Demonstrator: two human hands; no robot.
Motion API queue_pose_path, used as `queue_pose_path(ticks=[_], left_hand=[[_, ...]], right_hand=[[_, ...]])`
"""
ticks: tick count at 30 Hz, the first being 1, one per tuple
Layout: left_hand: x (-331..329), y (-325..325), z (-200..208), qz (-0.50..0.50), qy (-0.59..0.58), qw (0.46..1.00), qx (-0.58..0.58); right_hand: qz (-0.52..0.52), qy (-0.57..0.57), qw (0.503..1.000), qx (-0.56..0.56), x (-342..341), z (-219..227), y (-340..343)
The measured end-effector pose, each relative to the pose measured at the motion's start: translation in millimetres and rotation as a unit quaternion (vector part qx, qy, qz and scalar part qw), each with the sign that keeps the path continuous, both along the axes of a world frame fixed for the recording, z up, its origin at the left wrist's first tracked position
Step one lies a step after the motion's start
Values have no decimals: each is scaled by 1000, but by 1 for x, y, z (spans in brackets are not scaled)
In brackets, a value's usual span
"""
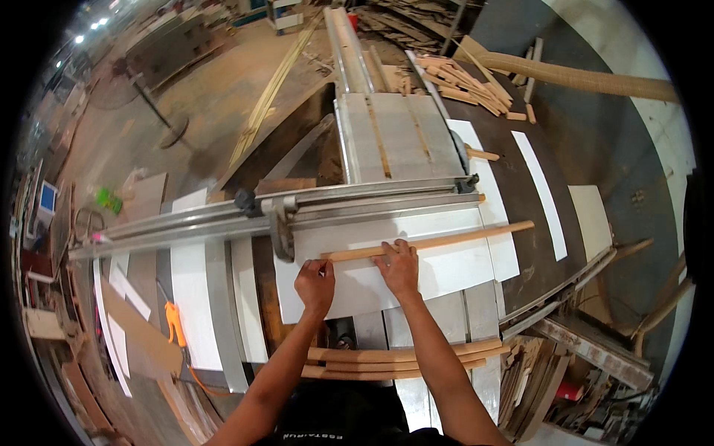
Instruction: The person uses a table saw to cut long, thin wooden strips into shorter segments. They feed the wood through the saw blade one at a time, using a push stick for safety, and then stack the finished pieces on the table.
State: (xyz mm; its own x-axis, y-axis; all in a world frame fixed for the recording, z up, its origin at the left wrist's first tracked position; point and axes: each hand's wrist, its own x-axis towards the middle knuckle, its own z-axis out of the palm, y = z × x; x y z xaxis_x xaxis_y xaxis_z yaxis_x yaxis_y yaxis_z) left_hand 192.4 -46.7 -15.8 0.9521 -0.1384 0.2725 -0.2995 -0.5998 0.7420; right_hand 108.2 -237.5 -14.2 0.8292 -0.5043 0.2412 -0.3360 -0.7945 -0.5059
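A long, narrow wooden strip lies slantwise over a white sheet on the saw table, its right end reaching past the sheet. My right hand grips the strip left of its middle, fingers over its top edge. Close beside the strip's left end is my left hand, its fingers curled together in a pinch; whatever is between them is hidden. Just beyond the strip, a metal fence with a dark clamp crosses the table. Several more wooden strips lie stacked in front of my body.
A slotted sliding table extends away beyond the fence. Cut wood pieces are heaped at the far right of the dark tabletop, near a white strip. To the left, an orange air blow gun lies by white panels.
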Motion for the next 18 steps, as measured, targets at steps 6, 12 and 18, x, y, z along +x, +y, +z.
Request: queue_pose_path(ticks=[6,12,18], left_hand=[[28,-39,20,-258,-160,947,110],[57,-51,-3,-372,-192,895,156],[74,-50,0,-324,-177,913,174]], right_hand=[[-38,-41,992,114,-2,-6,-34],[-116,-109,975,152,-13,-6,-45],[-284,-141,875,366,-4,-5,-90]])
